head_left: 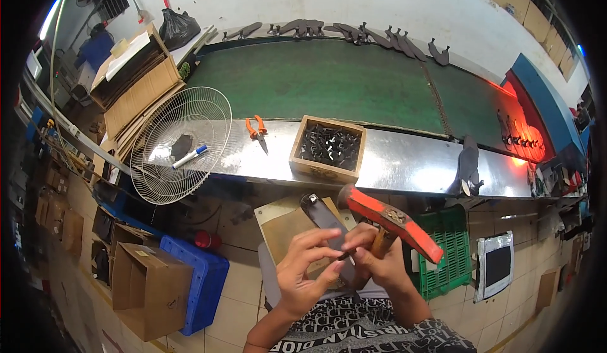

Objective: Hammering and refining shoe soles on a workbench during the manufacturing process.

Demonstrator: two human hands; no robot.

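My right hand (382, 264) is closed round the wooden handle (381, 244) of a hammer (395, 221) with a red head, which points up and to the right. Its thumb and forefinger meet the fingertips of my left hand (308, 267) at a small dark piece (345, 255), mostly hidden by the fingers. My left hand pinches this piece, its other fingers loosely curled. Just beyond my hands, a long dark grey flat piece (322, 216) with a rounded end lies on a tan board (278, 226); my hands cover its near part.
On the metal ledge stand a wooden box (325, 170) of small black parts, orange-handled pliers (257, 135) and a wire fan guard (218, 109) with a marker (190, 157). Behind runs a green conveyor belt (303, 81). Green crate (452, 252) right; blue bin (208, 290) and carton (152, 293) left.
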